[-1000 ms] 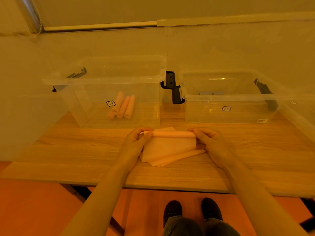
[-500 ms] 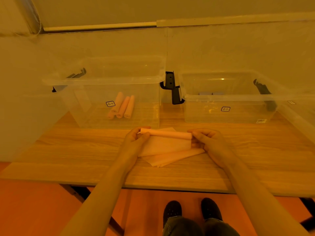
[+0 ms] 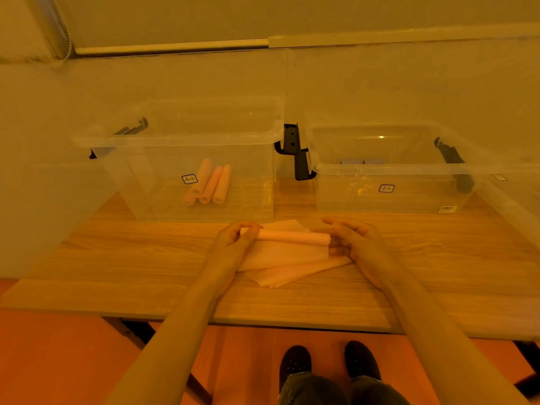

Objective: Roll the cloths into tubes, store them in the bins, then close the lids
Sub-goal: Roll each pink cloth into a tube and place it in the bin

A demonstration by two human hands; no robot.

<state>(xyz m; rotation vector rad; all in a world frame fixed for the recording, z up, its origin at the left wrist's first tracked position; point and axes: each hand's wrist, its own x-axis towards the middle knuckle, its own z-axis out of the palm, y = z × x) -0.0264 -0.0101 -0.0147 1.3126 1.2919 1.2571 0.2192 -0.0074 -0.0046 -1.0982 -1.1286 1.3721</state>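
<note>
Now | cloth half-rolled | between hands | left hand pinching end

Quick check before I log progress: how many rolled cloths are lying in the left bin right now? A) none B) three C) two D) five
B: three rolled cloths lie side by side on the floor of the left bin, seen through its clear wall.

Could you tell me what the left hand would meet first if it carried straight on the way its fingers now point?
The left hand points away from the person, gripping the roll's end. Going on, it would likely meet the left bin's clear front wall first; depth is hard to judge.
</note>
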